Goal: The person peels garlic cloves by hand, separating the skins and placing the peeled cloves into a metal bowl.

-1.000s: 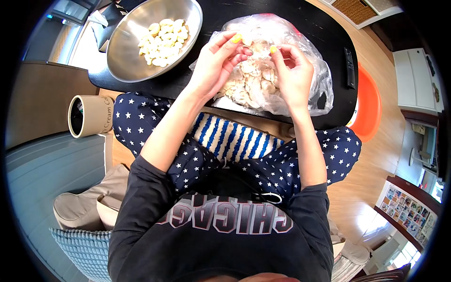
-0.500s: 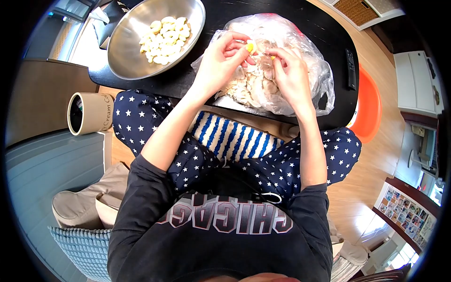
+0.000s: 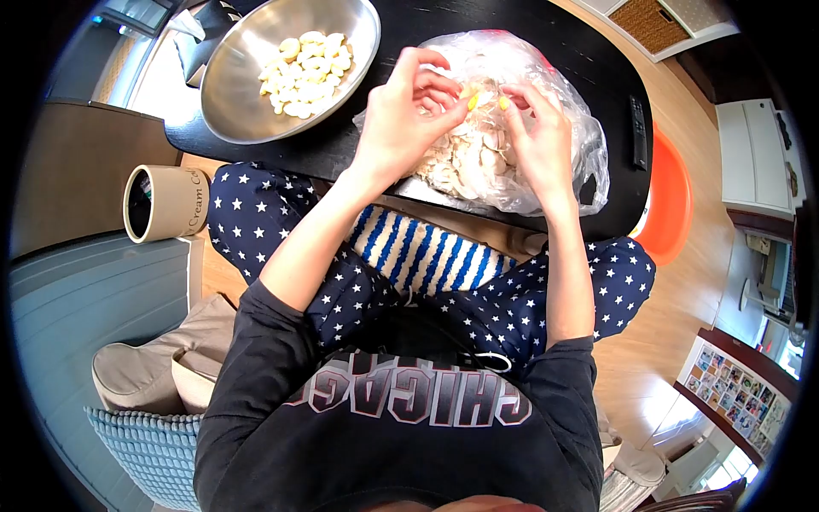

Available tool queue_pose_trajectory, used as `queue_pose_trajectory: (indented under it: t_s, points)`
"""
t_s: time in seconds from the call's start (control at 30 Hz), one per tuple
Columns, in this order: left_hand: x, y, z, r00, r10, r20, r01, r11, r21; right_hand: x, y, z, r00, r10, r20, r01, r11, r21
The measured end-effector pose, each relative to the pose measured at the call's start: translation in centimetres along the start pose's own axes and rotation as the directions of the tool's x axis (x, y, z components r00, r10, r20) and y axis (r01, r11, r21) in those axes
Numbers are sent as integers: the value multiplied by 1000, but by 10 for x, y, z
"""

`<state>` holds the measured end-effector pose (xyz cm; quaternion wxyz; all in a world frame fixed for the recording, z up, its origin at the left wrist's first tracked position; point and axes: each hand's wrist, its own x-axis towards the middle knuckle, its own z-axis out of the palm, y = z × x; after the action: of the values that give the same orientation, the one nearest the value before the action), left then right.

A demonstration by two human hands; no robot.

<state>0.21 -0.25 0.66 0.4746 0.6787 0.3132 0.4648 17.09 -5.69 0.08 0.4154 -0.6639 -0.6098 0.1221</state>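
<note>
My left hand (image 3: 409, 111) is above the near-left part of a clear plastic bag (image 3: 589, 141), thumb and fingertips drawn together. A small pale piece, apparently a garlic clove (image 3: 468, 89), shows at that thumb, mostly covered by the fingers. Close on its right is my right hand (image 3: 542, 132), its thumb and fingers bent into a pinch; whatever lies between them is too small to make out. Both thumbnails are yellow. Below the hands, unpeeled garlic and loose papery skins (image 3: 465, 162) fill the opened bag.
A steel bowl (image 3: 230, 94) holding peeled cloves (image 3: 307, 72) stands on the black table (image 3: 397, 26), left of the bag. The remote control (image 3: 637, 132) lies near the right edge. An orange tub (image 3: 672, 200) and a cream-coloured bin (image 3: 175, 203) flank the table.
My hands have drawn slightly apart and turned, and the left fingers have lifted. More of the garlic beneath now shows. The view has shifted slightly.
</note>
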Motion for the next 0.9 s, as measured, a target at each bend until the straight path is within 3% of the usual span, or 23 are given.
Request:
queue_pose_trajectory:
  t_s: [0.1,0.23,0.3,0.57,0.63,0.77,0.83,0.87,0.9]
  points:
    - [10,8,-21,972,184,-146,-160,974,162,1,0,-1,999,-41,3,41,999,-16]
    - [23,19,-62,919,259,-296,-54,829,557,1,-1,-1,998,-52,28,54,997,-53]
    - [26,15,-72,905,243,-350,-7,830,557,0,-4,1,999,-45,24,46,998,-35]
    - [30,5,-79,911,282,-302,-16,753,658,0,-4,1,998,-9,59,11,999,-37]
    - [29,6,-81,928,155,-338,109,754,647,0,-3,1,998,-16,69,21,998,-64]
    - [31,2,-89,925,87,-369,206,701,682,-1,-2,1,995,-32,91,38,997,-63]
    - [34,-2,-95,909,131,-396,258,569,781,-1,-2,0,995,-29,96,36,997,-64]
    - [35,0,-99,900,1,-435,372,518,770,-1,-2,-1,996,-25,89,30,998,-53]
    - [35,-6,-105,901,0,-435,372,518,770,-1,-3,-2,996,-20,83,24,999,-43]
